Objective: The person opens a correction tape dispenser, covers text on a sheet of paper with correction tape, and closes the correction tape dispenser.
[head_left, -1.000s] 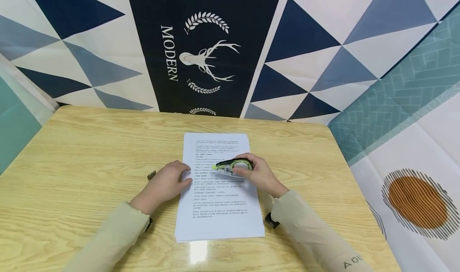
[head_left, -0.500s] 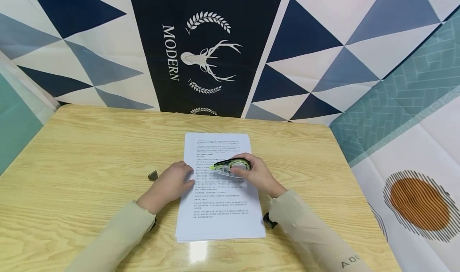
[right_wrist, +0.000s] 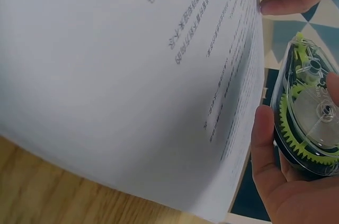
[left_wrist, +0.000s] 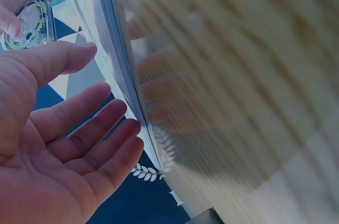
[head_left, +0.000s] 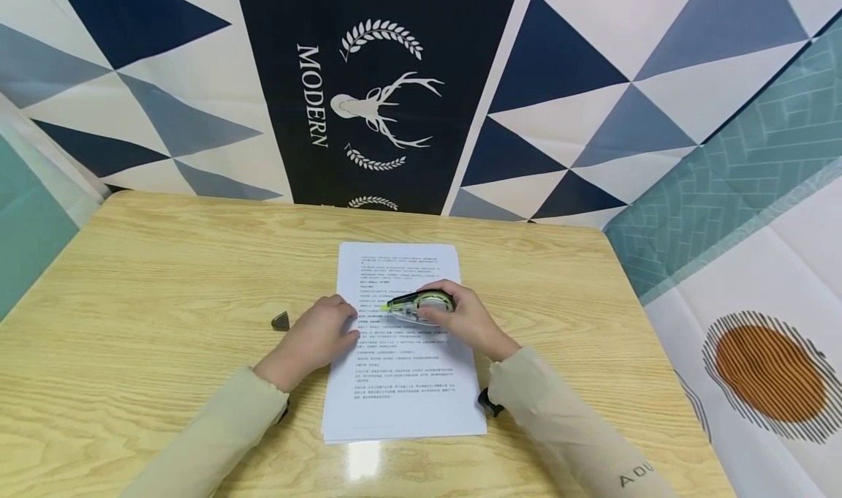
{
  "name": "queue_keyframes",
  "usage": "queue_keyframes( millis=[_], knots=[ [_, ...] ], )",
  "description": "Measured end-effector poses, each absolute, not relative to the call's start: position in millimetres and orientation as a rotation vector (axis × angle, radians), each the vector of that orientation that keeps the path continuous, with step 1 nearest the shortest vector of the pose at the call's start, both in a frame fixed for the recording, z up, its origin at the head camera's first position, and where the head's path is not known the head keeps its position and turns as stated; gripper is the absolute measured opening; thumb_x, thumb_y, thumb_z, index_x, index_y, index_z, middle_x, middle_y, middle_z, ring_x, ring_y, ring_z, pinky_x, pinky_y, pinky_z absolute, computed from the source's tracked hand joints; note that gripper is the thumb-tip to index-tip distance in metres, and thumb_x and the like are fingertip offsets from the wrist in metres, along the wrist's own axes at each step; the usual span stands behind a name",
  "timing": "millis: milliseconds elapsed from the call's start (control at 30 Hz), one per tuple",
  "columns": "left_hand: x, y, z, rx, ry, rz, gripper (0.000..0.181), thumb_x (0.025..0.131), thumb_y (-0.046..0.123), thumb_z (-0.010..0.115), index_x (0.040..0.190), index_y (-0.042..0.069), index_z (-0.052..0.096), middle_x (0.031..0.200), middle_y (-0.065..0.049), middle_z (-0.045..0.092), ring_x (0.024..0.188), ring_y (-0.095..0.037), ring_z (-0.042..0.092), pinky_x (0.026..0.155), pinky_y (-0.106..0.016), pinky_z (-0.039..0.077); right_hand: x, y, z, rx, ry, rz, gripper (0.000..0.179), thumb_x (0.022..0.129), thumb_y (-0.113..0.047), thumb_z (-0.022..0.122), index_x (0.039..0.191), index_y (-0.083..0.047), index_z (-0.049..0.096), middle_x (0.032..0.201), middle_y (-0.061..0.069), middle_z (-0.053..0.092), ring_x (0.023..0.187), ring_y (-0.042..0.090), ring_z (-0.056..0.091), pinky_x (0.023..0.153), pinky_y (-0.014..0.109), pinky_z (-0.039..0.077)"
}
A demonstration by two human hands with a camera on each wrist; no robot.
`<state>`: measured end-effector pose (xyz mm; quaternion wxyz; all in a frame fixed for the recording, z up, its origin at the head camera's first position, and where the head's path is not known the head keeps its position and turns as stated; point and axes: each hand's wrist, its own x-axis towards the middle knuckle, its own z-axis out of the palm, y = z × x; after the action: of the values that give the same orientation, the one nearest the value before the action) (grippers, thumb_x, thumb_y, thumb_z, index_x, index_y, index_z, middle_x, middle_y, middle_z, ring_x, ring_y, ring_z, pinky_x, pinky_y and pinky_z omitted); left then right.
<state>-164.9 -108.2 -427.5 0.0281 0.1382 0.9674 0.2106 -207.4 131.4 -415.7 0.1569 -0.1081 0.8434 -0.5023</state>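
A stack of printed paper [head_left: 408,410] lies in the middle of the table in the head view. My right hand [head_left: 470,319] grips a correction tape dispenser [head_left: 434,300] with a clear shell and green gear; its green tip points left, close over the printed lines. In the right wrist view, the dispenser [right_wrist: 312,107] sits between thumb and fingers. My left hand [head_left: 316,337] is at the stack's left edge, its fingertips on the margin. The left wrist view shows the left hand's fingers [left_wrist: 106,150] loosely bent beside the sheet edges, with nothing in the palm.
A small dark cap-like piece [head_left: 281,321] lies on the wooden table [head_left: 164,278], left of my left hand. Patterned cloth [head_left: 368,103] hangs behind the table's far edge. More patterned cloth [head_left: 756,381] hangs at the right side.
My left hand has shifted slightly right onto the paper's margin, leaving the dark piece more exposed. My right hand has moved the correction tape a little to the left over the text.
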Motion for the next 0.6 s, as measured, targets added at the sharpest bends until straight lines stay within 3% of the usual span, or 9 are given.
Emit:
queue_keyframes(
  millis=[233, 600],
  knots=[
    [-164.6, -107.9, -428.1, 0.436, 2.992, 0.634, 0.030, 0.081, 0.017, 0.068, 0.103, -0.003, 0.066, 0.093, -0.009, 0.061, 0.089, -0.022, 0.057, 0.082, -0.036, 0.051, -207.0, 126.5, -415.5, -0.315, 2.450, -1.390, 0.030, 0.084, -0.018, 0.070, 0.113, -0.018, 0.063, 0.115, 0.004, 0.062, 0.097, 0.015, 0.060, 0.080, 0.029, 0.050],
    [-165.9, -107.0, -429.2, 0.443, 3.001, 0.578, 0.028, 0.080, 0.017, 0.070, 0.098, -0.005, 0.067, 0.089, -0.009, 0.058, 0.085, -0.021, 0.055, 0.076, -0.034, 0.050, -211.7, 115.3, -413.1, -0.421, 2.542, -1.235, 0.029, 0.084, -0.024, 0.070, 0.112, -0.023, 0.062, 0.112, -0.003, 0.063, 0.104, 0.015, 0.057, 0.092, 0.037, 0.045]
  ],
)
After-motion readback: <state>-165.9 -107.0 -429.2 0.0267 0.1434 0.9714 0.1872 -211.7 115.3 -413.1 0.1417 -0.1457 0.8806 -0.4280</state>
